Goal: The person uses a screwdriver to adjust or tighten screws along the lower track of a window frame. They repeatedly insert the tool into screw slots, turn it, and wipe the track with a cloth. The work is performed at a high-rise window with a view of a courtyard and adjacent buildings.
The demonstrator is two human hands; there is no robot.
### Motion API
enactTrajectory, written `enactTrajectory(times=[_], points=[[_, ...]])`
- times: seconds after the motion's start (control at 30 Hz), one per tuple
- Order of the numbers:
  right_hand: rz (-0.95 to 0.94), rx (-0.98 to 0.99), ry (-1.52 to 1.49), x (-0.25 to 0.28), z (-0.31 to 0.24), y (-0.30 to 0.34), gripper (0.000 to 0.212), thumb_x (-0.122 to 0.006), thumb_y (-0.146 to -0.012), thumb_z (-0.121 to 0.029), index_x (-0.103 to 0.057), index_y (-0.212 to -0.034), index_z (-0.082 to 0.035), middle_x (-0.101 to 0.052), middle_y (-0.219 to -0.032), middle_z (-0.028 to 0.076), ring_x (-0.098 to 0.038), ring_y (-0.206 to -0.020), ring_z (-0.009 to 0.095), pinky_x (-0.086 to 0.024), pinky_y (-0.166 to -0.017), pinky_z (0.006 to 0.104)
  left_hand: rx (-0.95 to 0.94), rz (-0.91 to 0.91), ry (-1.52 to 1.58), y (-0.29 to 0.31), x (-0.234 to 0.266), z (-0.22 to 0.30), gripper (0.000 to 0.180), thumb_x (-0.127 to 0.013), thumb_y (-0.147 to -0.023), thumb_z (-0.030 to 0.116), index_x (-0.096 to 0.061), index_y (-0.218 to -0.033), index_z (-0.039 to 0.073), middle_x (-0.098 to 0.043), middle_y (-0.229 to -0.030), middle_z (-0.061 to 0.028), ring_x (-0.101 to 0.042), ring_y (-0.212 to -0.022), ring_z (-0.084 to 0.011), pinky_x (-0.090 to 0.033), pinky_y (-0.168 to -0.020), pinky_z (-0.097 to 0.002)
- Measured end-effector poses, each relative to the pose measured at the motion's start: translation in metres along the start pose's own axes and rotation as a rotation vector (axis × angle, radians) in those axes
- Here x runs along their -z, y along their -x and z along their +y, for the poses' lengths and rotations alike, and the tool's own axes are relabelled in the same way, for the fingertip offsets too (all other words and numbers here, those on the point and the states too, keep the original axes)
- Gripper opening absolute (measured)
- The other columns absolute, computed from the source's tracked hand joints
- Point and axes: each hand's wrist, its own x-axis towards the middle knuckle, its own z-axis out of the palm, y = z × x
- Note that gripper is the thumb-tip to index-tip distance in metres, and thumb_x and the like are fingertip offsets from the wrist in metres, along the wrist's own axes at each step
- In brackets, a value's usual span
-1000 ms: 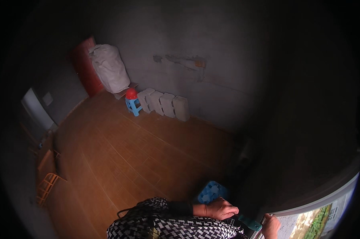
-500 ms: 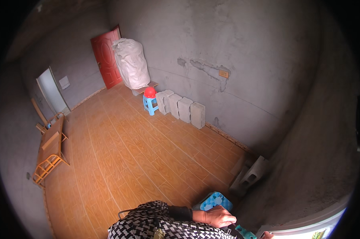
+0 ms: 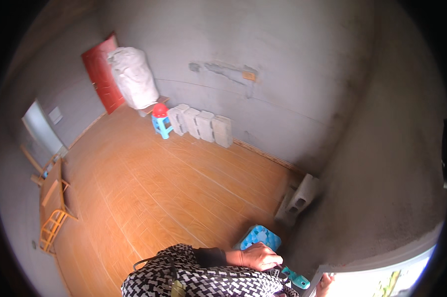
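Note:
My left hand (image 3: 255,256) reaches across from the left in a dark sleeve, its fingers curled closed. Just beyond its fingertips lies a teal, elongated object (image 3: 297,278) with a dark part toward the hand. Whether the fingers grip that dark part, I cannot make out. Only a little of my right hand (image 3: 325,284) shows, at the white window frame (image 3: 349,272) on the lower right; its fingers are mostly hidden. Behind the left hand stands a blue plastic piece with a patterned top (image 3: 261,236), partly covered by the hand. Black-and-white patterned clothing (image 3: 203,279) fills the lower edge.
Concrete blocks (image 3: 302,194) stand in the right corner, with several more (image 3: 222,131) along the wall. Beside those, a blue stool (image 3: 162,127) bears a red rounded object (image 3: 160,110). A big white sack (image 3: 134,79) leans near the red door (image 3: 103,74). A yellow-framed bench-like piece (image 3: 52,218) is at left.
The whole view has shifted, so the room's things appear farther left. More of my right hand and of the bright window shows. My left hand stays closed beside the teal object.

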Motion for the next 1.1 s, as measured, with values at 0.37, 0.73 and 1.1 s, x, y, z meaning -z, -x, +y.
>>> enactTrajectory(times=[0.37,0.73,1.1], points=[[0.3,0.091,-0.007,-0.001,-0.048,0.041,0.018,-0.068,-0.078,0.013,-0.072,-0.086,-0.003,-0.059,-0.073,0.002,-0.05,-0.062,0.016,-0.044,-0.062,0.0332,-0.113,-0.066,0.016,-0.013,-0.003,0.024,0.016,-0.071,-0.084,0.013,-0.072,-0.1,0.011,-0.068,-0.074,-0.0052,-0.069,-0.065,-0.026,-0.055,-0.055,-0.0381],[0.287,0.047,0.184,0.035,-0.115,0.053,0.012,-0.063,-0.087,0.007,-0.063,-0.092,-0.004,-0.06,-0.079,0.014,-0.058,-0.072,0.034,-0.047,-0.068,0.0439,-0.187,-0.15,0.054,-0.031,-0.004,0.049,0.012,-0.077,-0.081,0.008,-0.075,-0.093,0.008,-0.075,-0.077,-0.0076,-0.073,-0.064,-0.0241,-0.058,-0.058,-0.0347],[0.235,-0.082,0.251,0.117,-0.127,0.071,0.023,-0.069,-0.089,-0.011,-0.077,-0.109,-0.018,-0.066,-0.1,0.008,-0.067,-0.085,0.029,-0.056,-0.072,0.0412,-0.169,-0.264,0.073,-0.032,-0.016,0.03,0.012,-0.071,-0.083,0.004,-0.074,-0.095,0.007,-0.074,-0.078,-0.0094,-0.073,-0.064,-0.0258,-0.058,-0.058,-0.0341]])
